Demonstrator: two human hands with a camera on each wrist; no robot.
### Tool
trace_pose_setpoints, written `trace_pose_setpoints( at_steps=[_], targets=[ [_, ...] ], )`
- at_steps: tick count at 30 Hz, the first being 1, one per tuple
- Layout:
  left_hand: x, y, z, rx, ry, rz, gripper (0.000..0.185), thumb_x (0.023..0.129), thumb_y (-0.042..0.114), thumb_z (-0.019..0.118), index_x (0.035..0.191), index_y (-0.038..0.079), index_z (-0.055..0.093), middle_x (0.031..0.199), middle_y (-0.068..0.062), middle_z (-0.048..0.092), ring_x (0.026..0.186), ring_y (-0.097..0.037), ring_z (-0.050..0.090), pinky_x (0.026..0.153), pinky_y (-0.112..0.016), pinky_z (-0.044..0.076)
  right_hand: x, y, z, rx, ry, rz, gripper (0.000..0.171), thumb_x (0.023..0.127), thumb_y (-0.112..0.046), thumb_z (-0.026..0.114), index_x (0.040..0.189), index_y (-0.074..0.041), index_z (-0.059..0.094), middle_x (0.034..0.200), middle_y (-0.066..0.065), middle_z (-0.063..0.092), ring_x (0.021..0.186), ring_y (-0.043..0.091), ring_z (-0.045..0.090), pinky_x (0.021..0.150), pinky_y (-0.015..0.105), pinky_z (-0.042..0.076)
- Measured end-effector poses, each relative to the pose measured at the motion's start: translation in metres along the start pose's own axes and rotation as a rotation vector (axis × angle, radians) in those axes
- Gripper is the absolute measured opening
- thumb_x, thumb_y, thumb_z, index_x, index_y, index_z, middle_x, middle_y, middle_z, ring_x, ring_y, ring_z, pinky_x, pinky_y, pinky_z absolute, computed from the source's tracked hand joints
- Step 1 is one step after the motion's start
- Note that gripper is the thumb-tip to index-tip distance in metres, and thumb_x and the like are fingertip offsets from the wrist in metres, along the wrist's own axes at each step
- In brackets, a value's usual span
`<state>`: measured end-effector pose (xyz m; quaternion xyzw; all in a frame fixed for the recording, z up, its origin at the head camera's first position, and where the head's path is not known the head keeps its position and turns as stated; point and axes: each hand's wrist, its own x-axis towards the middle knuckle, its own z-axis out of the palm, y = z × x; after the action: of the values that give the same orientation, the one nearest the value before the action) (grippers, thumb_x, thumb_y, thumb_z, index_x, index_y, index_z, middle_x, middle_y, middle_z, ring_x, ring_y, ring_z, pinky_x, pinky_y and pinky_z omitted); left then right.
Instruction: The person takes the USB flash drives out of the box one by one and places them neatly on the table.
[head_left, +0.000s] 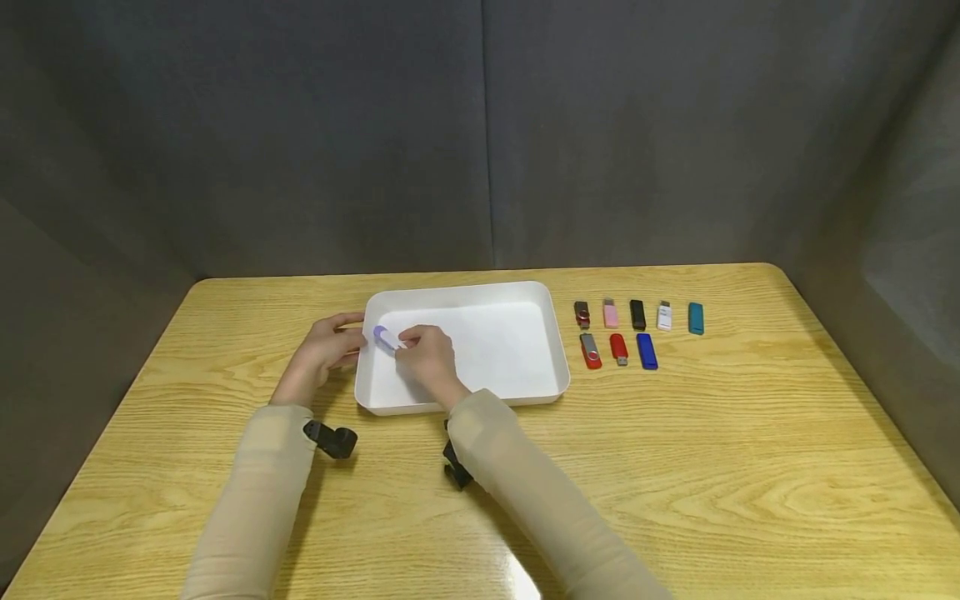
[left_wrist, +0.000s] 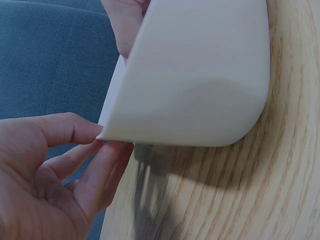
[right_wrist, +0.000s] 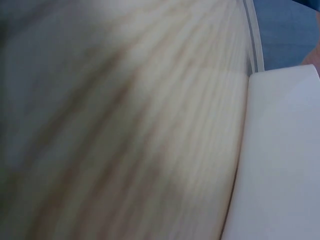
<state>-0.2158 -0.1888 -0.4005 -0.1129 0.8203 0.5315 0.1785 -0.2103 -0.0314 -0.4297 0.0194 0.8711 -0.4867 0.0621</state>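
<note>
At the left end of a white tray [head_left: 495, 350], my left hand [head_left: 330, 346] pinches the rim. The left wrist view shows the tray's outer wall [left_wrist: 195, 75], with left-hand fingers [left_wrist: 65, 131] above and below its edge. Inside the tray, near that end, my right hand [head_left: 431, 360] holds a small purple and white stick [head_left: 386, 337], which looks like a USB stick. Its lower end is hidden by the fingers. In the right wrist view the tray wall [right_wrist: 285, 160] shows at the right, while the right hand's grip is out of sight.
Right of the tray, several USB sticks lie in two rows on the wooden table [head_left: 750, 433]. A teal stick [head_left: 696, 318] ends the back row and a blue stick [head_left: 647, 351] the front row. Grey curtains [head_left: 480, 150] hang behind the table.
</note>
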Motion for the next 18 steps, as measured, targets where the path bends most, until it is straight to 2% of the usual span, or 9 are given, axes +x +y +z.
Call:
trace_pose_setpoints(
  at_steps=[4,8,11,15,18],
  targets=[
    [0.001,0.0,0.001,-0.005,0.005,-0.007,0.057,0.094,0.007,0.047,0.149,0.005,0.031,0.145,-0.023,0.044,0.123,-0.03,0.053,0.095,-0.029,0.052,0.007,0.008,-0.001,0.142,0.024,0.014,0.023,0.08,-0.003,0.066,0.102,-0.004,0.073,0.095,0.01,0.073,0.08,0.013,0.061,0.066,0.014,0.046],
    [0.002,0.0,0.001,-0.008,0.012,-0.02,0.058,0.093,0.007,0.048,0.149,0.007,0.031,0.145,-0.022,0.044,0.124,-0.031,0.052,0.101,-0.035,0.049,0.011,0.015,-0.006,0.359,-0.006,0.081,0.026,0.081,-0.003,0.067,0.106,0.0,0.071,0.103,0.015,0.071,0.078,0.009,0.058,0.068,0.014,0.048],
    [0.003,-0.001,0.001,-0.007,0.012,-0.019,0.059,0.092,0.008,0.048,0.149,0.007,0.031,0.145,-0.022,0.044,0.124,-0.031,0.052,0.101,-0.035,0.049,0.011,0.015,-0.013,0.49,-0.053,0.153,0.029,0.082,-0.004,0.067,0.11,-0.001,0.07,0.112,0.015,0.068,0.083,0.008,0.056,0.078,0.018,0.051],
    [0.004,-0.001,0.001,-0.008,0.014,-0.017,0.059,0.093,0.008,0.048,0.149,0.007,0.031,0.145,-0.022,0.044,0.124,-0.031,0.052,0.101,-0.035,0.049,0.011,0.015,-0.022,0.592,-0.101,0.233,0.031,0.084,-0.007,0.068,0.114,-0.001,0.068,0.123,0.013,0.065,0.093,0.009,0.058,0.095,0.025,0.051],
    [0.003,-0.001,0.001,-0.012,0.017,-0.021,0.059,0.093,0.007,0.048,0.149,0.007,0.031,0.144,-0.021,0.045,0.124,-0.032,0.052,0.102,-0.036,0.048,0.012,0.017,-0.027,0.677,-0.124,0.269,0.033,0.085,-0.004,0.067,0.118,0.002,0.066,0.129,0.014,0.061,0.1,0.011,0.059,0.099,0.027,0.05]
  ],
)
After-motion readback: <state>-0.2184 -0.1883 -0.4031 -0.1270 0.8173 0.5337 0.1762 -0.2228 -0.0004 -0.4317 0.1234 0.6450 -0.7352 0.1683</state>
